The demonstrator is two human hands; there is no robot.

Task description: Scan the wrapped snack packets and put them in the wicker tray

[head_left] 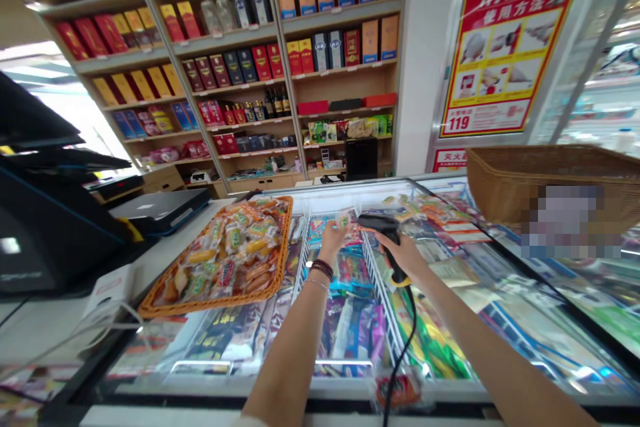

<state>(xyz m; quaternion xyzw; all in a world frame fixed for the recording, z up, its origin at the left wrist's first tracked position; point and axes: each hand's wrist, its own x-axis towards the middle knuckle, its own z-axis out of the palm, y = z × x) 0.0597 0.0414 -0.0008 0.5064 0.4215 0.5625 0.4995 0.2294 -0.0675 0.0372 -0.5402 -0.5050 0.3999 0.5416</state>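
Observation:
Over the glass-topped freezer, my right hand [404,255] is wrapped round the handle of a black barcode scanner [381,223], its cable hanging down toward me. The scanner's head points left, toward my left hand [334,238]. Between the fingers of that hand is a small clear-wrapped snack packet [346,219], close to the scanner's front. An orange wicker tray [286,240] of wrapped snacks stands to the left of my hands. Another wrapped snack in red packaging [399,390] lies at the freezer's near edge, beside the cable.
The freezer [340,387] holds packaged goods under its glass. A brown wicker basket [500,180] stands at the right. At the left are a black checkout machine [40,234], a flat black device [173,208] and white cables. Shelves of boxes line the back wall.

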